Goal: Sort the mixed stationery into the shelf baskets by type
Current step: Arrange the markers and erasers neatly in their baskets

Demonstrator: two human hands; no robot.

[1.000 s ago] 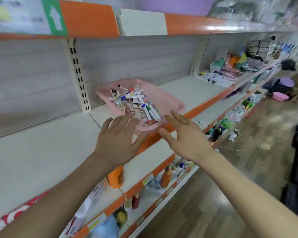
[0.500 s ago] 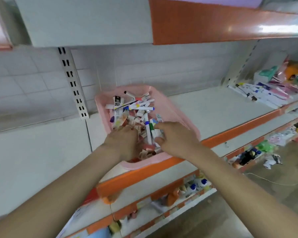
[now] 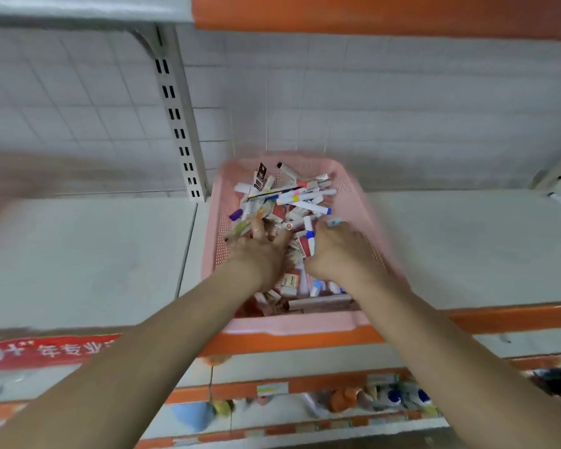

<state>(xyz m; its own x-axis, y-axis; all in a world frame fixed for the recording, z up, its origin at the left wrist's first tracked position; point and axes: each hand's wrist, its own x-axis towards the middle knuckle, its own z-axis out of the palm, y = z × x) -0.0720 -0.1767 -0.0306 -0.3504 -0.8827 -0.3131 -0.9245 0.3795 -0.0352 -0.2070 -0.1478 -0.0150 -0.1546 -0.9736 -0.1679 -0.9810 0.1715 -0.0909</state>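
I had plunged into the stationery (image 3: 305,202) in the pink basket (image 3: 289,326): left grip (image 3: 260,254) apart, right grip (image 3: 337,252) curled, hold unclear; picking likely starting.

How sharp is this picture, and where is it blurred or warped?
Head view: motion blur smears the pink basket along its right wall and the frame's far left; the left hand and right hand are soft; the markers at the back read sharpest. Head view: the wide lens tilts the slotted upright; light is flat, no hard shadows.
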